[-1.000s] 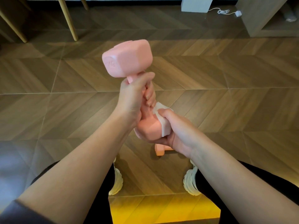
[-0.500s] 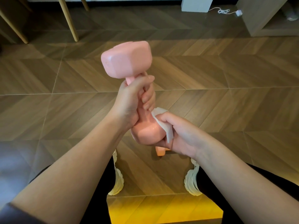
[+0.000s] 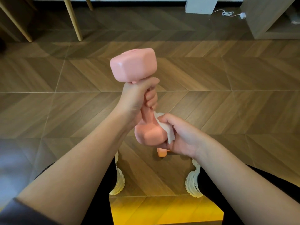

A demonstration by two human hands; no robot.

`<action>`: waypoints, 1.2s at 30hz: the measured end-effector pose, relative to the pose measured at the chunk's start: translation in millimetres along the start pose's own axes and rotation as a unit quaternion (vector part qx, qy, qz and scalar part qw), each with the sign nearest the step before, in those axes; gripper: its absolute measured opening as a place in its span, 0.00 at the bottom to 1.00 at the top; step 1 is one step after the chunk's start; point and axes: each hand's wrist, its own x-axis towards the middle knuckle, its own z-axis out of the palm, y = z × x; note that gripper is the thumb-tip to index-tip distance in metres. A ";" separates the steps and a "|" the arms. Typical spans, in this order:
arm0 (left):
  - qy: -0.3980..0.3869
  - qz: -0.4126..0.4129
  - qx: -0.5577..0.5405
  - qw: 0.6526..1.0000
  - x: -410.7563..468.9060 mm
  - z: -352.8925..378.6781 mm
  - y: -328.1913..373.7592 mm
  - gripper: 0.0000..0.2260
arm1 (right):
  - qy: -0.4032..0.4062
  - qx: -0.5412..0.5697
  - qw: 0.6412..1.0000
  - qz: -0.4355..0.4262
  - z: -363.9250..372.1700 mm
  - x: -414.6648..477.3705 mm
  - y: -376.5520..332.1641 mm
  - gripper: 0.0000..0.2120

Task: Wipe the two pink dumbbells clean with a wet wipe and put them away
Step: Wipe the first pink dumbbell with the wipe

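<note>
A pink dumbbell (image 3: 134,65) stands upright in the air in front of me. My left hand (image 3: 138,98) is wrapped around its handle, just under the upper head. Against the lower head, my right hand (image 3: 180,137) presses a white wet wipe (image 3: 167,130), with the fingers cupping the head from the right and below. The second pink dumbbell (image 3: 161,153) lies on the floor beneath my right hand; only one end of it shows.
I am over a wooden herringbone floor (image 3: 227,78), with my two white shoes (image 3: 119,177) near the bottom. Wooden furniture legs (image 3: 73,18) stand at the back left. A white box (image 3: 201,4), a cable (image 3: 227,13) and a low cabinet (image 3: 266,18) are at the back right.
The dumbbell has turned a little in my left hand and shifted slightly right. My right hand has slid the wipe around the lower head, from its top side down toward its right side.
</note>
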 end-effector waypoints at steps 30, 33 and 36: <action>-0.009 0.015 0.037 0.999 -6.1 5.6 2.6 0.30 | -0.007 0.034 0.999 -0.005 1.7 2.3 10.2 0.06; -0.019 0.032 0.051 0.998 -6.7 7.6 2.1 0.29 | -0.012 0.049 0.999 -0.003 1.6 1.8 9.2 0.08; -0.020 0.043 0.045 0.998 -5.5 5.1 3.2 0.34 | -0.036 0.072 0.997 -0.005 -1.3 -0.3 8.0 0.11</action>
